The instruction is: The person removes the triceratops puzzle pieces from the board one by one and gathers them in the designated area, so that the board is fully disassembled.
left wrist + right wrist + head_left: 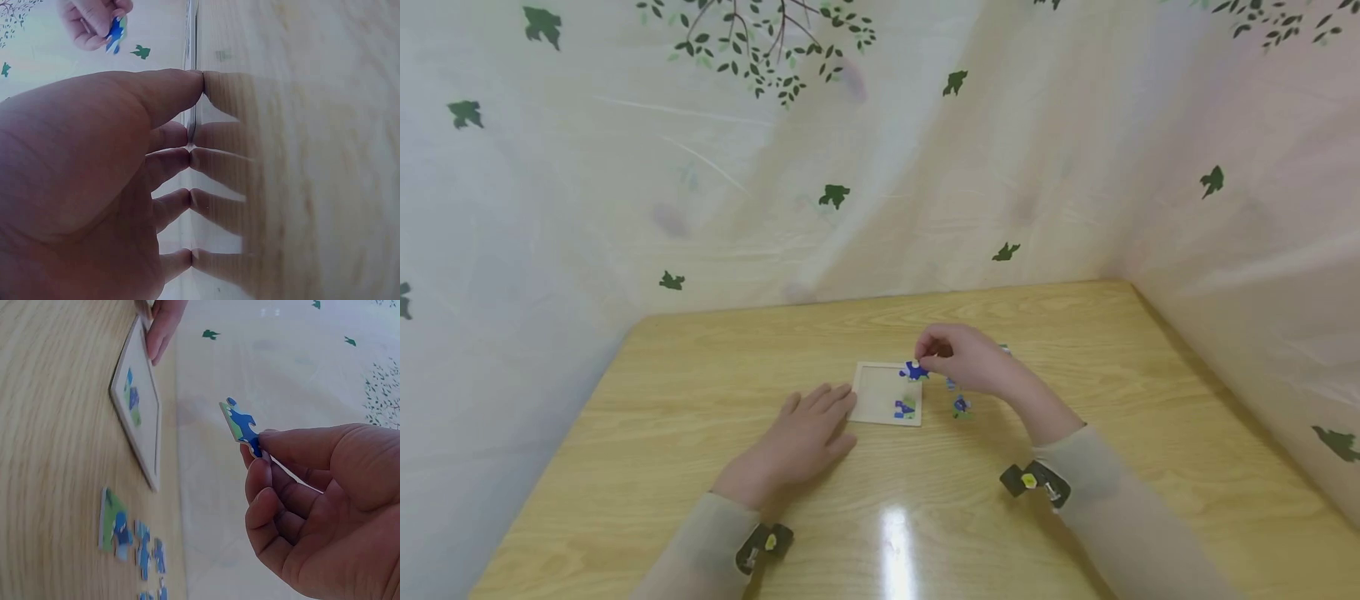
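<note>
Between thumb and fingers my right hand (966, 357) pinches a blue and green jigsaw puzzle piece (240, 425), held in the air above the right side of a shallow wooden puzzle tray (874, 392). One placed-looking puzzle piece (906, 407) lies inside the tray, in its near right corner. My left hand (805, 433) lies palm down with fingers extended, its fingertips touching the tray's left edge. In the left wrist view, the left fingers (169, 94) meet the tabletop.
Several loose puzzle pieces, one of them a green and blue piece (115, 525), lie to the tray's right, partly beneath my right hand. The wooden table (760, 350) ends at a pale curtain (737, 208) with leaf prints behind and on both sides.
</note>
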`<state>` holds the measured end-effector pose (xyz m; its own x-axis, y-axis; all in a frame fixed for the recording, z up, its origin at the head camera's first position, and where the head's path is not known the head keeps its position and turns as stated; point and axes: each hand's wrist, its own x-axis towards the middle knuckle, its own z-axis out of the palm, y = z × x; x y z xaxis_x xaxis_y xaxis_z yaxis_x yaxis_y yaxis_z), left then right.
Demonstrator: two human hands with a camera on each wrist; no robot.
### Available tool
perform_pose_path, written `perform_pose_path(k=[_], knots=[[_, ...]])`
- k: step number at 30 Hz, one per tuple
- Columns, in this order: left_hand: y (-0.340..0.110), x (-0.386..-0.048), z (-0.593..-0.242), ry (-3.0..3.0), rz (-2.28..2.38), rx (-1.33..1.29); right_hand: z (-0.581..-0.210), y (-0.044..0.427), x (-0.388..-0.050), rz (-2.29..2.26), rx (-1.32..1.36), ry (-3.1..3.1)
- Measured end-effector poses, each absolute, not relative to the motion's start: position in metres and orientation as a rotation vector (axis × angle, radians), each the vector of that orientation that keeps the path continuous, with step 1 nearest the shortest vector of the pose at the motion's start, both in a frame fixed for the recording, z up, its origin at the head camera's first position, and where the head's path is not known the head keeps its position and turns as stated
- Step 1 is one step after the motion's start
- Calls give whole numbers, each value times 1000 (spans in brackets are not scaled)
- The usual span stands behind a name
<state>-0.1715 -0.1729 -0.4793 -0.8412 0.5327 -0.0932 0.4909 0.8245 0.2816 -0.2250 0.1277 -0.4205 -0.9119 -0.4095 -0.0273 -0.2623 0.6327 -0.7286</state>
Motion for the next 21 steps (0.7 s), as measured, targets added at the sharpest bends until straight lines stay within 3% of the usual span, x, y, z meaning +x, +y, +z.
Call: perform_pose_path(k=[21], knots=[[-174, -172, -478, 2830, 384, 809, -429, 200, -211, -1073, -466, 2749]])
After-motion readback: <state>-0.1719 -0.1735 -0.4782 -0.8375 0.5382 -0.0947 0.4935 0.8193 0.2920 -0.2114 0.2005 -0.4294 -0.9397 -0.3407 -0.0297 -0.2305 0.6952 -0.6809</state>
